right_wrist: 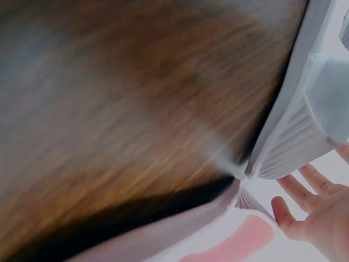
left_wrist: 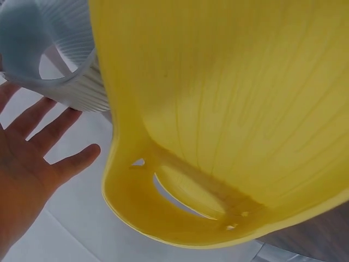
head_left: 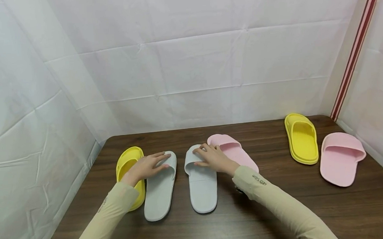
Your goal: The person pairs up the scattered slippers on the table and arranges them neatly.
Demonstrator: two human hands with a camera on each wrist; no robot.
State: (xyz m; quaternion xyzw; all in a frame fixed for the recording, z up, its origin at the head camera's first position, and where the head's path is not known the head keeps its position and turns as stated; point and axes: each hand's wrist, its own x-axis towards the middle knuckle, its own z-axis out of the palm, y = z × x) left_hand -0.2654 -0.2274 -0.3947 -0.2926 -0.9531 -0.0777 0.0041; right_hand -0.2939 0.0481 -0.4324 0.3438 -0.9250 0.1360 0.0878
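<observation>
Two light grey slippers with ribbed straps lie side by side at the middle left of the table. My left hand rests on the strap of the left grey slipper, fingers extended over it. On the strap of the right grey slipper lies my right hand, its fingers spread. Both wrist views show loosely straight fingers along the ribbed straps. A yellow slipper is partly hidden under my left wrist and fills much of the left wrist view. Just past my right hand, a pink slipper lies at an angle, partly covered.
At the right of the dark wooden table lie another yellow slipper and another pink slipper, side by side. White sheeting hangs behind the table and along its sides. A red striped band runs down the right corner.
</observation>
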